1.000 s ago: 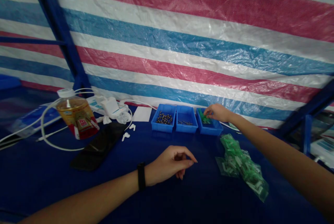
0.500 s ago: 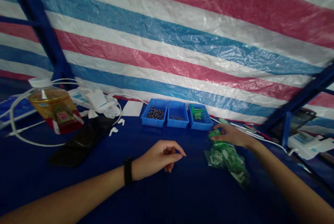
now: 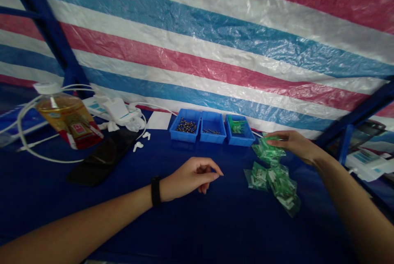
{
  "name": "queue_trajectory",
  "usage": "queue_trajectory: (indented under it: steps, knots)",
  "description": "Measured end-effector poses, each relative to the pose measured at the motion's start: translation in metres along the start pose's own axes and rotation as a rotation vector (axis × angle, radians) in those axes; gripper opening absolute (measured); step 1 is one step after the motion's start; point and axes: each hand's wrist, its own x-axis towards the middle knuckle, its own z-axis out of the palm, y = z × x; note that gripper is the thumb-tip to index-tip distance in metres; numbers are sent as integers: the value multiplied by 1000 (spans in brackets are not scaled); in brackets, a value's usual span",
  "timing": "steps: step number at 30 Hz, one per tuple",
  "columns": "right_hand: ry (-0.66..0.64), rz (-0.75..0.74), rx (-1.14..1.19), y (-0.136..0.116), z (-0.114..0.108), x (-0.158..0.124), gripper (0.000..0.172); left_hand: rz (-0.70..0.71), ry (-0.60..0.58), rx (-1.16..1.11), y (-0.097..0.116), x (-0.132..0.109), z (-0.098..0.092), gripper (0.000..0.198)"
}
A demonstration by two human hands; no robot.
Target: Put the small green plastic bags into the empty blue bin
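My right hand reaches to the back right, its thumb and fingers closed on the upper edge of a clear plastic bag of green pieces. Just in front lie more such bags, one on the left and a longer one on the right. My left hand, with a black band at the wrist, rests over the blue tabletop. Its fingers are curled in and the thumb and forefinger tips come together; nothing shows between them.
Three blue bins stand at the back: one with small dark-and-brass fittings, one with a few thin screws, one with green pieces. Leftward are a bottle, a black phone, white earbuds, chargers and cables. A striped sheet hangs behind.
My right hand has moved back and to the right, drawing the upper bag somewhat apart from the others. The left hand keeps its pose. The whole view has shifted slightly.
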Motion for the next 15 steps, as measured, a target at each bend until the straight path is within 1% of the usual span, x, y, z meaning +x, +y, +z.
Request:
queue_trajectory:
  steps: [2, 4, 5, 7, 8, 9, 10, 12, 13, 15]
  knots:
    - [72, -32, 127, -13, -2, -9, 46, 2, 14, -5, 2, -1, 2, 33]
    - [121, -74, 273, -32, 10, -18, 42, 7, 52, -43, 6, -1, 5, 32]
    - [126, -100, 343, -43, 21, -21, 41, 10, 62, -86, 9, 0, 8, 34]
    - [93, -143, 472, -64, 54, -25, 42, 19, 46, -202, 13, 1, 12, 44]
    - [56, -161, 529, -75, 73, -26, 43, 28, 31, -256, 14, 2, 13, 50]
    - [-32, -162, 558, -84, 92, -26, 42, 39, 26, -296, 13, 3, 13, 55]
    - [-97, -177, 574, -93, 109, -24, 41, 52, 48, -316, 12, 4, 12, 57]
    - [-140, -212, 578, -104, 135, -20, 41, 85, 163, -299, 6, 5, 6, 49]
    - [-131, -224, 576, -107, 144, -18, 42, 100, 232, -279, 2, 6, 2, 46]
    - [-115, -207, 576, -106, 152, -14, 47, 126, 338, -235, -4, 5, -6, 42]
